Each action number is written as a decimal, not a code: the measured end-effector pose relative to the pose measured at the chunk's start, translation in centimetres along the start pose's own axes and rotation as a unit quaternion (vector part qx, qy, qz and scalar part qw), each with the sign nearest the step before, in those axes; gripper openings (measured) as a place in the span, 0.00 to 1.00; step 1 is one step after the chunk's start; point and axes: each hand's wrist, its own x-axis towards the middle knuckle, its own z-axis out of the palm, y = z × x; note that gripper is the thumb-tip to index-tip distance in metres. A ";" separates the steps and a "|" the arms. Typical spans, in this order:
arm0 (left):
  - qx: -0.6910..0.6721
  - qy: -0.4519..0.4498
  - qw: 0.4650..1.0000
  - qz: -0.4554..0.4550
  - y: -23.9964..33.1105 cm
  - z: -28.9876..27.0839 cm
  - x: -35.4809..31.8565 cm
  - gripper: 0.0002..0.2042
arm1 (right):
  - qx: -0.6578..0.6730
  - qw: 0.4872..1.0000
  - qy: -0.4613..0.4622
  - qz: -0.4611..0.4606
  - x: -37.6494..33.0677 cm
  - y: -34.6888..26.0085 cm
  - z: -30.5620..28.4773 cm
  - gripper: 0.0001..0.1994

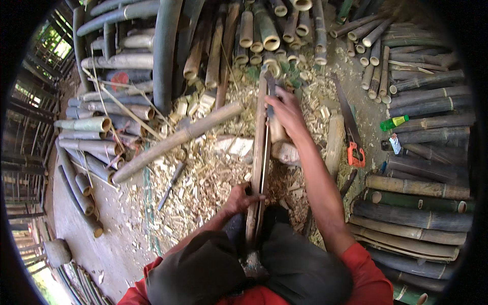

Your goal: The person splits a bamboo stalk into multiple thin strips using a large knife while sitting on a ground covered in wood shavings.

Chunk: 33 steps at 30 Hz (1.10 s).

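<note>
Between the person's knees, a long bamboo slat (261,152) is standing on edge over the chip-strewn floor (203,178); right hand (285,113) fingers are clenching a knife (269,91) near its far end, left hand (239,197) fingers are gripping its near part.

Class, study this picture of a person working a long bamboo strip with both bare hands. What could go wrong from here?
1. The left hand grips the bamboo strip bare, so its split edge might cut or splinter the fingers.
2. The right hand presses near the strip's far end; a slip could carry it onto the rough edge.
3. The handsaw lies close beside the right arm among loose chips, so it may be brushed.
</note>
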 end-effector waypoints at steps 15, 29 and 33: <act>-0.012 -0.044 0.999 0.012 -2.4 -1.0 0.7 0.25 | -0.133 0.990 -0.046 -0.031 -23.7 10.3 -0.6 0.20; 0.131 -0.003 0.991 -0.014 -0.7 -0.1 -0.3 0.25 | -0.105 0.990 0.018 -0.097 -19.1 10.8 2.7 0.19; 0.130 0.012 0.991 0.009 -1.4 0.2 -0.2 0.24 | -0.091 0.995 -0.031 -0.013 -14.6 8.4 2.0 0.23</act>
